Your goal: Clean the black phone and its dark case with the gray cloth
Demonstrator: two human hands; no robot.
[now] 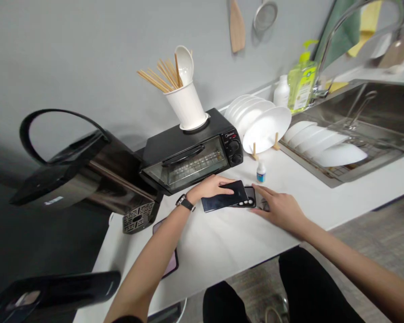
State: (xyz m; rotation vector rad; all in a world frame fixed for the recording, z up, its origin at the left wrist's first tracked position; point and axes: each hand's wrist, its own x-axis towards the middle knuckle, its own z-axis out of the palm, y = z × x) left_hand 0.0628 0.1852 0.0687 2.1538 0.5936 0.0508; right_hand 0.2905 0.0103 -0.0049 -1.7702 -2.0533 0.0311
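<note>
A dark phone (222, 200) is gripped at its upper edge by my left hand (212, 188), which wears a black-strapped watch (185, 202). Partly beneath the phone lies a dark case (251, 196) with round camera openings. My right hand (283, 208) has its thumb and fingers around a small greyish flat item (261, 202) at the right end of the case; what it is I cannot make out. Just behind stands a small white bottle (261, 172) with a blue label. Another phone-like item (171, 264) lies partly hidden under my left forearm.
Behind my hands is a black toaster oven (195, 157) carrying a white utensil cup (187, 106). A tall dark machine (104, 179) stands left. White plates (265, 128) are racked behind, and a sink (384, 148) with bowls (336, 154) is at right.
</note>
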